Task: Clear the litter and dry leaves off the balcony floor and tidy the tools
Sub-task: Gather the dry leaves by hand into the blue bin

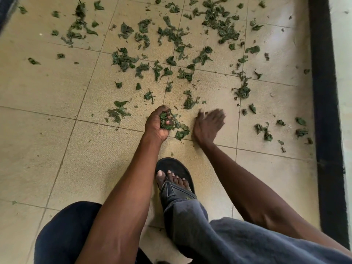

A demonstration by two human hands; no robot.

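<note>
Left hand [157, 123] fist gripping leaves [167, 122], half hidden, right hand [208, 124] blurred, grip open

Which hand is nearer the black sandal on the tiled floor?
Right, narrowly. The open right hand lies above and just right of the black sandal; the left hand, gripping green leaves, lies above-left.

Floor [47, 88]: beige tiles, matt, finely speckled and grainy in look, with thin darker grout lines. Leaves [123, 59]: dark green, shrivelled, crumpled and dull, scattered across the floor's far half; a bunch of the same crumpled stuff in the left hand [157, 123]. Sandal [172, 166]: black, matt sole, dark woven strap. Trouser leg [190, 212]: grey, soft matt cloth. Strip [323, 92] along the floor's right edge: black, matt.
</note>
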